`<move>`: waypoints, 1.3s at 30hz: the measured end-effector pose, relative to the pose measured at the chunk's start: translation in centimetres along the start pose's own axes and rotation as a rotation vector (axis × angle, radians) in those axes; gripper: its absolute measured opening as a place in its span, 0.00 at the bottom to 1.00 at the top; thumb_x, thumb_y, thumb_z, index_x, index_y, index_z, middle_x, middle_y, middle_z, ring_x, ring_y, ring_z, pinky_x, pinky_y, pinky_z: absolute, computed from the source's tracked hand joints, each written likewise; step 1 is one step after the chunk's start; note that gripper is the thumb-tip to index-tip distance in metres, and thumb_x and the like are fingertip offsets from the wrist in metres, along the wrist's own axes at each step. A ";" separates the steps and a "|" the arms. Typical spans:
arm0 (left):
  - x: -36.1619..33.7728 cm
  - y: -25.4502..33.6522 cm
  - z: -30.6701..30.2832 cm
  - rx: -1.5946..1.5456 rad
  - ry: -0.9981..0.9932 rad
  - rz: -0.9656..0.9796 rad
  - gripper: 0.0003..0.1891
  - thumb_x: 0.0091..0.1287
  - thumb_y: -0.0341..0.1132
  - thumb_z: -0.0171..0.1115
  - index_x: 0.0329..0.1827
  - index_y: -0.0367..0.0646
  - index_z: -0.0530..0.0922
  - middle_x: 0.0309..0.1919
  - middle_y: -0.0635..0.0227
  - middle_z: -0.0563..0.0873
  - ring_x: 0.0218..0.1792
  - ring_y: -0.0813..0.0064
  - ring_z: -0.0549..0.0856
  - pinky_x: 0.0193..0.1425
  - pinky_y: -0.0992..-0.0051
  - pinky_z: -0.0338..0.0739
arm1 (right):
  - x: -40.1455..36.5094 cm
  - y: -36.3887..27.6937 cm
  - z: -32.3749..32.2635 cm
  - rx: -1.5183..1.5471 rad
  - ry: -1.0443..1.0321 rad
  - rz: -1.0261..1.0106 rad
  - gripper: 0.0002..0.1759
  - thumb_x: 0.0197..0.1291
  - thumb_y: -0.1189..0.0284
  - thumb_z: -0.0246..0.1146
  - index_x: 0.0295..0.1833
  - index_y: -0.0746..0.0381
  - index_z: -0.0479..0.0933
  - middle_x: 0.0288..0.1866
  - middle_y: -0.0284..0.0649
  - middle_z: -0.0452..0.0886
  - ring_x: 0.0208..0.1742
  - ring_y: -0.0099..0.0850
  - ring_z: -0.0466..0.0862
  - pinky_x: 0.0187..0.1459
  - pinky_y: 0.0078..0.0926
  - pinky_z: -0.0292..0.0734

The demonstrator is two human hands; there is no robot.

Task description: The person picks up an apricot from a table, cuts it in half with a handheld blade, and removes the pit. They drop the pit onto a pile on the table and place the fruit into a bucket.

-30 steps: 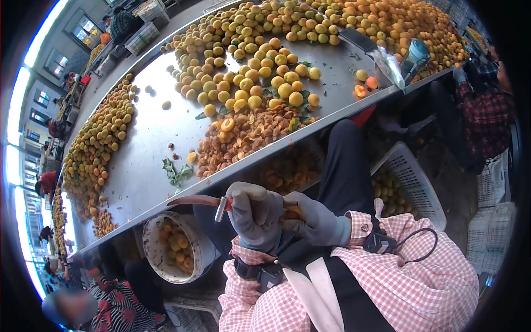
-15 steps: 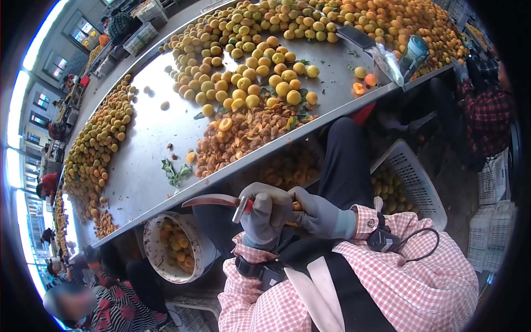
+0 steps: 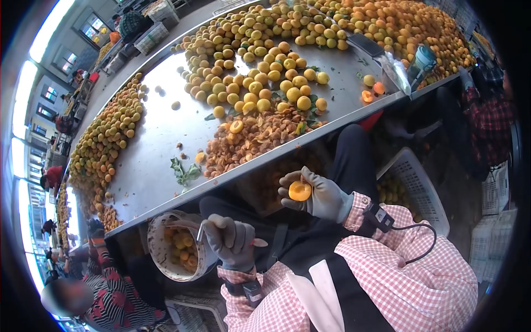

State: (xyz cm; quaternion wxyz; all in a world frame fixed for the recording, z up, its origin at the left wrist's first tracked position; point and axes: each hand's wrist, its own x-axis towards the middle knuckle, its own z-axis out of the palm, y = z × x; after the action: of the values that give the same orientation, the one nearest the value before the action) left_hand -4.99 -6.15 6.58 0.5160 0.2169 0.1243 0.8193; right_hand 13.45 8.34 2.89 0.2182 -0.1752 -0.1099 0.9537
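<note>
My left hand (image 3: pixel 229 238), in a grey glove, is closed around a knife (image 3: pixel 259 242). Only a short reddish part shows on one side of the fist and a metal piece on the other. My right hand (image 3: pixel 326 196), gloved too, holds a halved apricot (image 3: pixel 300 191) between thumb and fingers, its orange cut face with a hollow turned up. Left of my left hand stands a white bucket (image 3: pixel 155 235) with apricots inside. Beyond my hands, a heap of brown apricot pits (image 3: pixel 251 138) lies along the edge of the metal table (image 3: pixel 149 166).
Whole apricots (image 3: pixel 260 77) are piled across the table. Green leaves (image 3: pixel 185 172) lie near its edge. A bottle (image 3: pixel 423 61) and a dark flat object (image 3: pixel 365 44) are at the right. A white crate (image 3: pixel 423 193) stands beside my leg. Co-workers sit on both sides.
My hands were together and have parted. The left has moved down and left with the knife turned; the right has turned to show the halved apricot. The view has shifted slightly.
</note>
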 end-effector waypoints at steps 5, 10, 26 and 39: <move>-2.8 0.5 -1.6 -0.038 0.274 -0.006 0.21 0.77 0.49 0.44 0.37 0.43 0.78 0.11 0.80 0.64 0.07 0.88 0.57 0.12 0.81 0.54 | 2.1 0.9 -2.6 -0.150 0.241 -0.037 0.25 0.72 0.51 0.49 0.56 0.62 0.71 0.49 0.43 0.79 0.48 0.35 0.83 0.48 0.35 0.83; -3.1 -0.1 -3.3 -0.064 0.299 -0.015 0.21 0.77 0.48 0.44 0.41 0.41 0.79 0.11 0.79 0.64 0.07 0.87 0.57 0.12 0.81 0.54 | 4.3 0.9 -2.9 -0.356 0.459 -0.059 0.24 0.70 0.48 0.52 0.53 0.59 0.71 0.42 0.43 0.81 0.37 0.33 0.83 0.38 0.29 0.81; -4.0 0.1 -6.1 -0.038 0.385 -0.180 0.17 0.74 0.49 0.50 0.38 0.45 0.78 0.12 0.80 0.62 0.09 0.86 0.58 0.16 0.80 0.55 | 8.5 2.4 3.6 -0.336 0.154 0.157 0.14 0.70 0.67 0.55 0.56 0.61 0.74 0.42 0.33 0.81 0.38 0.23 0.81 0.41 0.25 0.76; -10.1 5.1 -4.6 0.004 0.212 0.059 0.18 0.77 0.47 0.44 0.39 0.42 0.75 0.14 0.78 0.68 0.10 0.86 0.62 0.15 0.80 0.59 | 17.4 18.0 12.8 -0.613 -0.021 0.485 0.12 0.72 0.63 0.52 0.48 0.58 0.77 0.28 0.27 0.77 0.21 0.15 0.72 0.21 0.11 0.66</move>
State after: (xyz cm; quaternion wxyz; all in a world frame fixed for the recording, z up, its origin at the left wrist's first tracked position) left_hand -7.50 -17.34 2.48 0.4751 0.1338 0.1734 0.8522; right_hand -12.90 -1.27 4.47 -0.0772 -0.2435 -0.3475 0.9022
